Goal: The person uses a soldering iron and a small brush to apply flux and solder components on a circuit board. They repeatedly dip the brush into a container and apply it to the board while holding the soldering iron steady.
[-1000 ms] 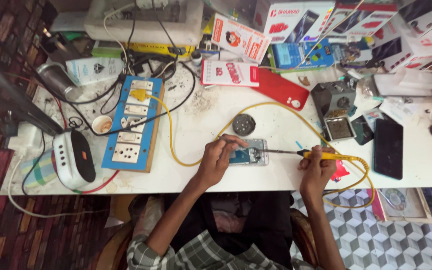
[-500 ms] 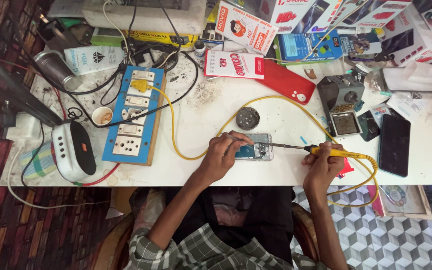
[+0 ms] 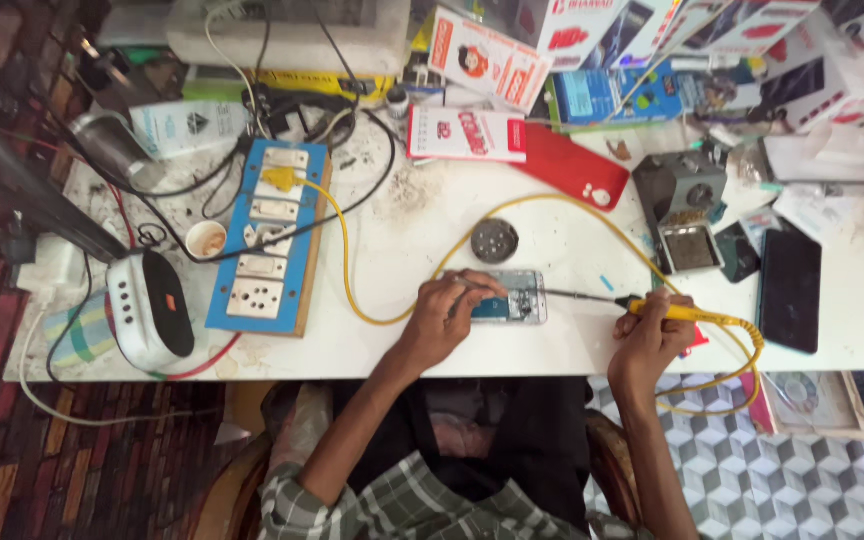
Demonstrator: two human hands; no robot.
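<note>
One opened phone (image 3: 508, 297), one yellow soldering iron (image 3: 667, 309), one blue socket board (image 3: 264, 238), two dark phones (image 3: 790, 290), one red case (image 3: 574, 166).

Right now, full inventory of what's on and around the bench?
opened phone: 1, silver-blue, bench front centre, under the left hand
soldering iron: 1, yellow handle, in the right hand, tip toward the opened phone
yellow cord: 1, loops from the socket board to the iron
socket board: 1, blue, left of centre
round tin: 1, grey, behind the opened phone
red phone cover: 1, centre back
dark phone: 1, black, right side
grey box: 1, right of centre
speaker: 1, white and black, left edge
small cup: 1, white, beside the socket board
cartons: several, white and red, back
bench: 1, white
left hand: on the opened phone
right hand: grips the iron
</note>
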